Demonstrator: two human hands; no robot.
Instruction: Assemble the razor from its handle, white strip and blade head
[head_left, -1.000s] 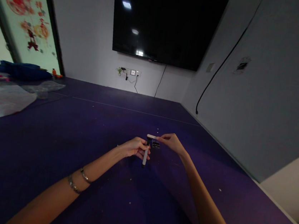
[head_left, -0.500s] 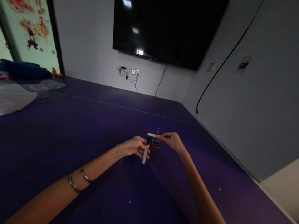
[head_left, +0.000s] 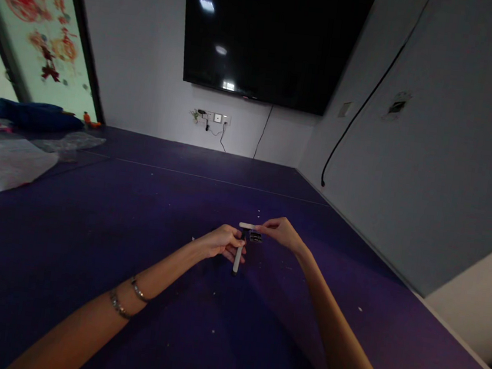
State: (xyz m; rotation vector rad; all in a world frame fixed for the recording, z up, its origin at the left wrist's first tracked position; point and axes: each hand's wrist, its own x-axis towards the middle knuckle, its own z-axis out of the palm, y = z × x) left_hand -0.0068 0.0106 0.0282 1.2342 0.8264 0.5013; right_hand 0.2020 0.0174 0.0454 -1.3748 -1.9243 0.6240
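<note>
My left hand (head_left: 224,242) is closed round a slim tool with a light grey handle (head_left: 237,260). The tool has a dark lower tip and a dark neck near my thumb; its exact kind is too small to tell. My right hand (head_left: 280,231) pinches the right end of a short white stick-shaped piece (head_left: 248,226). This piece lies crosswise just over the tool's dark top, and I cannot tell whether the two touch. A small dark packet with pale markings (head_left: 256,238) is just below my right fingertips, beside the tool.
Small white specks dot the purple floor (head_left: 145,327). Clear plastic sheeting (head_left: 12,167) and a dark blue bundle (head_left: 36,115) lie at the left. A television (head_left: 271,39) hangs on the far wall, and a black cable (head_left: 366,103) dangles along the right wall.
The white piece has shifted slightly down and left with my right fingers. My left hand keeps its grip on the tool. The whole view has moved slightly.
</note>
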